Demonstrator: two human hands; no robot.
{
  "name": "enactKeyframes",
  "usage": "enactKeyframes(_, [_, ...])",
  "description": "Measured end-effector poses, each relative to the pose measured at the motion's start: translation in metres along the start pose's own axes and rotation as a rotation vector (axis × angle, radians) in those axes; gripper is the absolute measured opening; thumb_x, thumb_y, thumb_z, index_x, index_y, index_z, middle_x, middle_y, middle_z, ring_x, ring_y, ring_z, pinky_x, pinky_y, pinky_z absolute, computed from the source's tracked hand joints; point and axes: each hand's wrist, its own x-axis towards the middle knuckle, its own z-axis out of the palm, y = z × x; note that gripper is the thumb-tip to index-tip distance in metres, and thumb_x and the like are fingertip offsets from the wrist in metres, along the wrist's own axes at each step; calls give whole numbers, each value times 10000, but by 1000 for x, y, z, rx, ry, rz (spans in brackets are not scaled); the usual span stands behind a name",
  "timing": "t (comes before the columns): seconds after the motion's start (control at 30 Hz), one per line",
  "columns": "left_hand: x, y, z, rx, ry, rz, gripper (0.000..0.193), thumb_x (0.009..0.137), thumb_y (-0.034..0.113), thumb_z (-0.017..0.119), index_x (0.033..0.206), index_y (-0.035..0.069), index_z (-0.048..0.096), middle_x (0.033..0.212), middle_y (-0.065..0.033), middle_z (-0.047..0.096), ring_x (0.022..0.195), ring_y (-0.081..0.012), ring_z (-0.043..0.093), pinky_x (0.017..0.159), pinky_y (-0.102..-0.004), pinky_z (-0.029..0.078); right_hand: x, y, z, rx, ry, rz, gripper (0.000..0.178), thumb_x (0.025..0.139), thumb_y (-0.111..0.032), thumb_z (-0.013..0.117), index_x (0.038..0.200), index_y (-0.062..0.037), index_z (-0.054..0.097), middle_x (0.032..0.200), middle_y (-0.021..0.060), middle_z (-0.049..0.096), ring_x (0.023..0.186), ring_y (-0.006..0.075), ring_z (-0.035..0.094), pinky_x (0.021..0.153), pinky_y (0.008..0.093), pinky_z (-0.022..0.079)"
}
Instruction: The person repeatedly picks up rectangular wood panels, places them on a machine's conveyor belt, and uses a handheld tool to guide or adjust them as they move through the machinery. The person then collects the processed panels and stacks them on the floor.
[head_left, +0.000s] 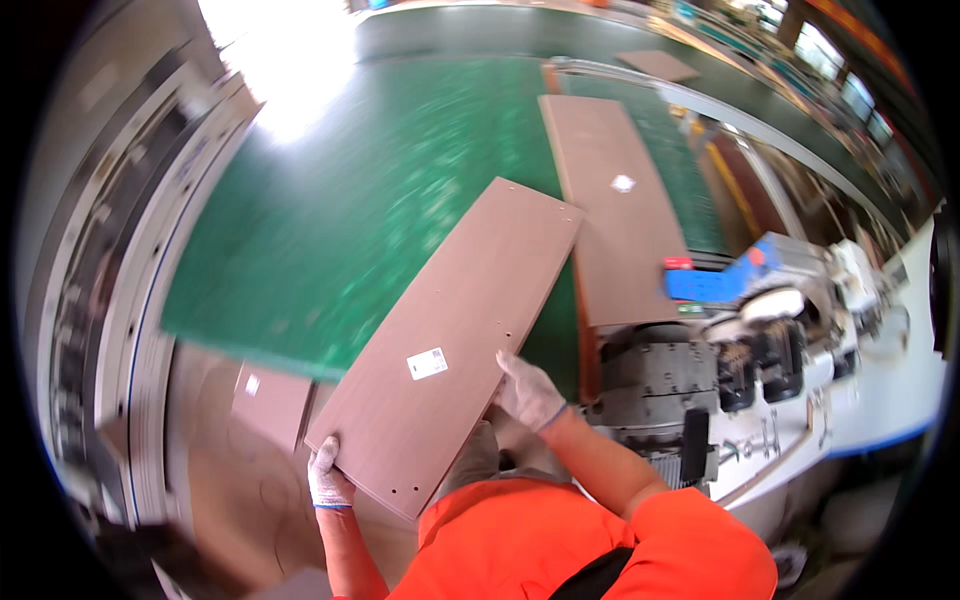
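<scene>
The left hand (331, 478) is closed on the near-left corner of a board (465, 300) and the right hand (528, 391) clasps its right edge, partly over the green table (330, 210).

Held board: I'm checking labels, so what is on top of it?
On the held board: a white label and small dark holes. The left hand and right hand cover bits of its edges; its underside is hidden.

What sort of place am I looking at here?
Probably a furniture-panel workshop. It shows in the drilled brown board held by the left hand and right hand, the broad green surface, likely a conveyor belt, and the machine at right.
</scene>
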Motion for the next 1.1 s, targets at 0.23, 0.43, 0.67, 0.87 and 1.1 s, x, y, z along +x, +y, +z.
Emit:
enactKeyframes(0.23, [-266, 25, -154, -77, 677, 387, 435, 868, 98, 693, 1280, -25, 624, 1148, -111, 709, 1037, -228, 692, 962, -420, 573, -43, 193, 83, -171, -205, 421, 377, 920, -9, 671, 1295, -31, 643, 1245, 110, 691, 1187, 257, 648, 1083, 409, 507])
enactKeyframes(0.43, [-447, -4, -223, -382, 936, 669, 501, 871, 147, 668, 1341, -2, 578, 1226, -134, 680, 1115, -274, 684, 991, -449, 580, -97, 367, 154, -456, -417, 774, 509, 888, -73, 727, 1375, -28, 586, 1297, 119, 670, 1221, 296, 639, 1112, 468, 498])
enactKeyframes(0.67, [-639, -90, -275, -690, 1198, 851, 615, 810, 205, 682, 1367, -26, 561, 1258, -148, 679, 1173, -328, 675, 1041, -505, 558, -242, 616, 226, -732, -742, 1106, 316, 867, -82, 783, 1157, 27, 722, 1083, 106, 751, 1028, 218, 704, 977, 360, 554])
enactKeyframes(0.87, [-710, -123, -324, -688, 1354, 1151, 697, 804, 259, 669, 1431, -12, 531, 1350, -160, 623, 1240, -334, 620, 1075, -518, 527, -360, 802, 213, -886, -914, 1306, 223, 861, -133, 829, 1026, 11, 785, 1005, 83, 768, 959, 208, 715, 909, 374, 572])
enactKeyframes(1.1, [-738, -131, -438, -871, 1428, 1265, 651, 816, 251, 662, 1414, 21, 551, 1340, -149, 622, 1258, -346, 598, 1101, -530, 507, -403, 872, 208, -1120, -1074, 1388, 523, 913, -154, 805, 1371, -3, 602, 1221, 119, 717, 1038, 244, 709, 919, 414, 577])
